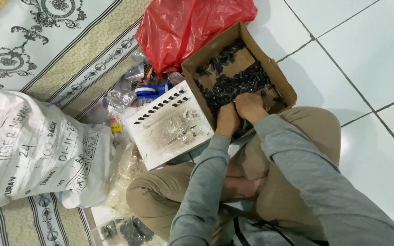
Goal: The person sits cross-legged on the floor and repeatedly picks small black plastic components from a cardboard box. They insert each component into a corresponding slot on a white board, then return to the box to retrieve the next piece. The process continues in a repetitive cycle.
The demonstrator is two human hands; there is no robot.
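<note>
Both hands reach into a brown cardboard box (282, 81) that holds several small black parts (238, 82). My left hand (228, 119) rests at the box's near edge with its fingers curled down among the parts. My right hand (250, 106) sits beside it, touching it, fingers also bent into the pile. What the fingers hold is hidden. To the left of the box lies a white perforated board (172, 127) with a row of black parts stuck along its far edge.
A red plastic bag (183, 27) lies behind the box. A white sack (33, 150) sits at the left on a patterned mat (69, 54). Clear bags and a blue tape dispenser (151, 91) lie between them. White tiled floor (370, 54) spreads to the right.
</note>
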